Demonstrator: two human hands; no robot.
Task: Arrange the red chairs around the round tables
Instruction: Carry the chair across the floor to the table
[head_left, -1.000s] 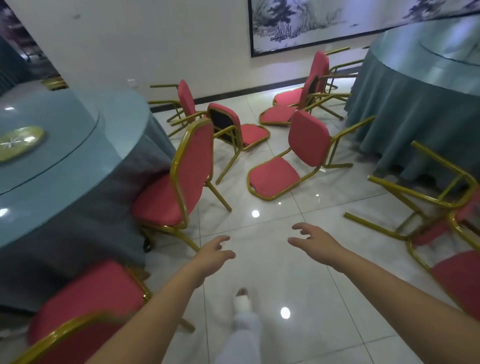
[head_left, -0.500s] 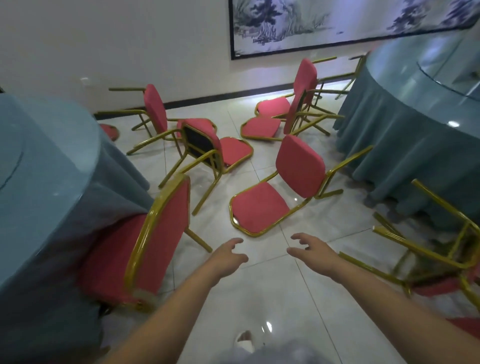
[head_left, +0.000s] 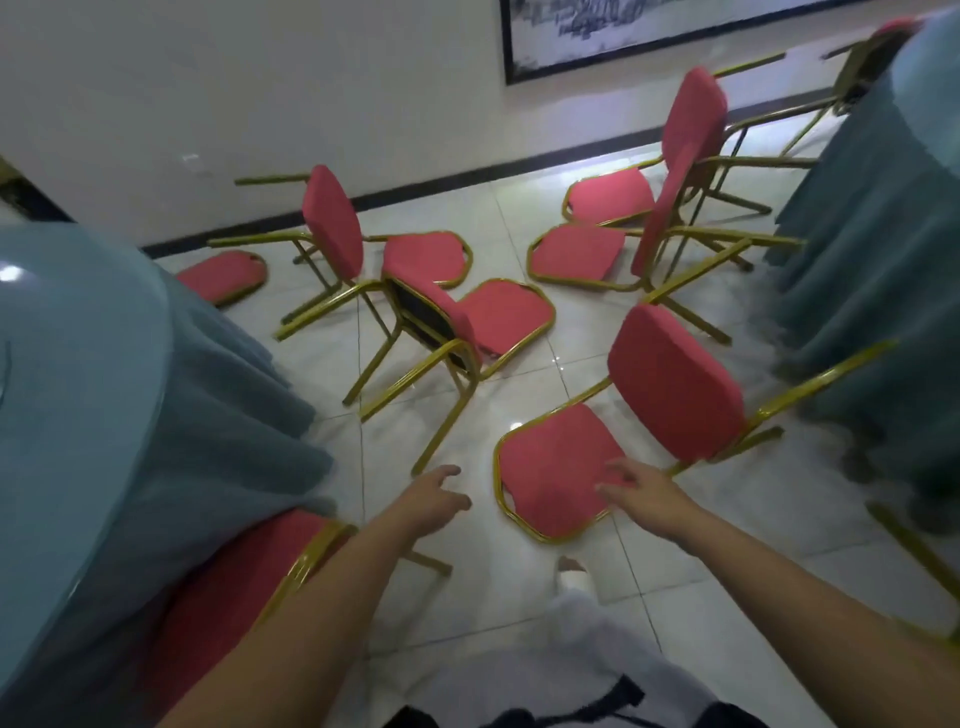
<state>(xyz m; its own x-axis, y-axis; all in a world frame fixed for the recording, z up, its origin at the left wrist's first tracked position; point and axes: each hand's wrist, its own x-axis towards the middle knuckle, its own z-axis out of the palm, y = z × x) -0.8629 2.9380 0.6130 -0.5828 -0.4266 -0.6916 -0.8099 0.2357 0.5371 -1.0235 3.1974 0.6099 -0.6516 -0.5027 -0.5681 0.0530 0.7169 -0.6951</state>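
Presently, one toppled chair (head_left: 675, 384) is recorded on its back, just ahead of right hand (head_left: 649, 499), left hand (head_left: 431, 499) farther; fingers (head_left: 621, 467) spread, nothing gripped.

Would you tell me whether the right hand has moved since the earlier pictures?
Yes. The right hand has advanced toward the nearest tipped chair: earlier it hung short of the seat, now it overlaps the seat's near edge.

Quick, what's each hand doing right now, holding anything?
Left hand: open, fingers relaxed, holding nothing.
Right hand: open, fingers spread toward the nearest tipped red chair, gripping nothing.
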